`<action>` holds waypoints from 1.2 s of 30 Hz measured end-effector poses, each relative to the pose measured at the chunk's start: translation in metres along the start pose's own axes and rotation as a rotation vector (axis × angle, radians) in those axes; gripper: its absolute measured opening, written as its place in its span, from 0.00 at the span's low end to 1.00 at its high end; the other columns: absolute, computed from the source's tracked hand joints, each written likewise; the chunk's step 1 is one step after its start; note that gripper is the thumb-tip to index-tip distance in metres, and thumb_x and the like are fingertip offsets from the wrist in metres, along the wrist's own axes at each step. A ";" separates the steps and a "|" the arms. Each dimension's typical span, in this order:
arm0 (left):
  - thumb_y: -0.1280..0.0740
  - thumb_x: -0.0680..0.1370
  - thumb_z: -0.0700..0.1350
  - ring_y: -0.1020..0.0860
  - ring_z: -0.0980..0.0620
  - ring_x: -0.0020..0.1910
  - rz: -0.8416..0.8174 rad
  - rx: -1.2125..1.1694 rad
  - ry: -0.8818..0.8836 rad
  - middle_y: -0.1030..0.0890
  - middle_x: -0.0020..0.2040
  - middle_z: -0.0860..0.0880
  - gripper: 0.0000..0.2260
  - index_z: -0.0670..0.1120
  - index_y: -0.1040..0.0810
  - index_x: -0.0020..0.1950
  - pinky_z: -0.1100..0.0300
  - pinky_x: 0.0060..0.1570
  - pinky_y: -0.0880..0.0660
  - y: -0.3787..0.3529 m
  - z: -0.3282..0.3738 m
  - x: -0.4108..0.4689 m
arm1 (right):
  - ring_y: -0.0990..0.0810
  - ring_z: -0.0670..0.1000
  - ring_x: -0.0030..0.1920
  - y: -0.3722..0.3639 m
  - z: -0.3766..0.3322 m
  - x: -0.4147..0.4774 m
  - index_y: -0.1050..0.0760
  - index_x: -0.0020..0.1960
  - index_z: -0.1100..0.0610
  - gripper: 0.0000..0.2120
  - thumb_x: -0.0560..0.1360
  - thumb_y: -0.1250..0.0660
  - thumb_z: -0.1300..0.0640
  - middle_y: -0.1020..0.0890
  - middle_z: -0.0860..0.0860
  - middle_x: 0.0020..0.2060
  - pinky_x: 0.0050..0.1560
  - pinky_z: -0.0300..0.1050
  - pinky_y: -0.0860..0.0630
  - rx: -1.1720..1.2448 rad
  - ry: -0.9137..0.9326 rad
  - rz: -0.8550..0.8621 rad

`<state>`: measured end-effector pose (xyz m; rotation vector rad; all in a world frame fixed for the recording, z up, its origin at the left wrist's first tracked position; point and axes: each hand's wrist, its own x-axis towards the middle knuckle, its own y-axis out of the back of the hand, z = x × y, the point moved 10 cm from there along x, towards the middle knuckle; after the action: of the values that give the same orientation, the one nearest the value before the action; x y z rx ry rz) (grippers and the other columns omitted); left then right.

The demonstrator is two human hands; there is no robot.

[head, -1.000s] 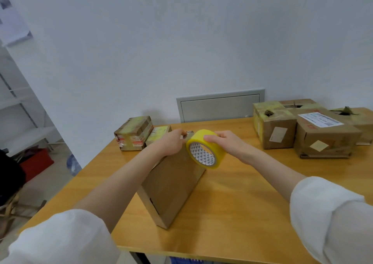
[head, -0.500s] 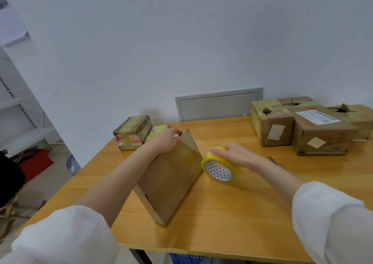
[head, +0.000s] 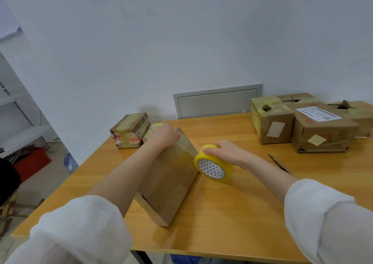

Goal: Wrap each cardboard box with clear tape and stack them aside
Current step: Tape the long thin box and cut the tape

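Box on desk, tilted on edge, long axis 7 to 1 o'clock. Left grip curled over its far top corner. Right grip wrapped over roll, at box's 3 o'clock, just beside its face.

In the middle of the table I have the cardboard box standing on a long edge and leaning left, with my left hand holding its far top end. Just right of it sits the tape roll, with my right hand gripping it from above. Behind the box, at the far left, two small boxes sit side by side. A cluster of boxes fills the far right corner. A cutter lies in front of that cluster, right of my forearm. A wall panel sits behind the table.
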<state>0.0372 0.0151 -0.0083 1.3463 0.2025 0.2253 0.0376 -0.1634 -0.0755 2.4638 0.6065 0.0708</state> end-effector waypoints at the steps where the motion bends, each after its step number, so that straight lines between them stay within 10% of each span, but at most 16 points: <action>1: 0.42 0.82 0.53 0.23 0.43 0.55 -0.012 -0.004 0.008 0.23 0.57 0.40 0.21 0.36 0.30 0.63 0.55 0.47 0.29 -0.002 0.000 0.000 | 0.22 0.48 0.42 0.000 0.000 0.000 0.24 0.55 0.56 0.15 0.78 0.37 0.45 0.20 0.52 0.47 0.41 0.39 0.26 0.000 0.000 0.000; 13: 0.37 0.80 0.53 0.19 0.41 0.48 -0.049 -0.789 0.119 0.18 0.51 0.39 0.18 0.37 0.21 0.53 0.49 0.52 0.21 -0.010 -0.032 -0.003 | 0.22 0.54 0.56 0.042 0.011 -0.010 0.23 0.60 0.56 0.25 0.70 0.29 0.42 0.21 0.54 0.55 0.62 0.53 0.27 0.416 0.057 0.053; 19: 0.37 0.80 0.50 0.20 0.45 0.41 -0.079 -0.974 0.148 0.18 0.46 0.41 0.14 0.39 0.21 0.50 0.52 0.47 0.21 -0.027 -0.026 -0.008 | 0.24 0.51 0.55 0.066 -0.006 -0.015 0.22 0.48 0.48 0.04 0.77 0.34 0.50 0.21 0.47 0.51 0.59 0.49 0.28 0.299 0.144 0.107; 36: 0.34 0.79 0.51 0.20 0.47 0.42 -0.075 -1.140 0.143 0.18 0.46 0.43 0.15 0.39 0.20 0.55 0.55 0.43 0.21 -0.022 -0.030 -0.007 | 0.16 0.48 0.40 0.101 0.004 -0.027 0.20 0.50 0.53 0.18 0.75 0.36 0.40 0.16 0.51 0.42 0.40 0.38 0.23 -0.079 0.120 0.080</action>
<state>0.0235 0.0368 -0.0365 0.1913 0.1940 0.3063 0.0558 -0.2500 -0.0198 2.4189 0.5451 0.2710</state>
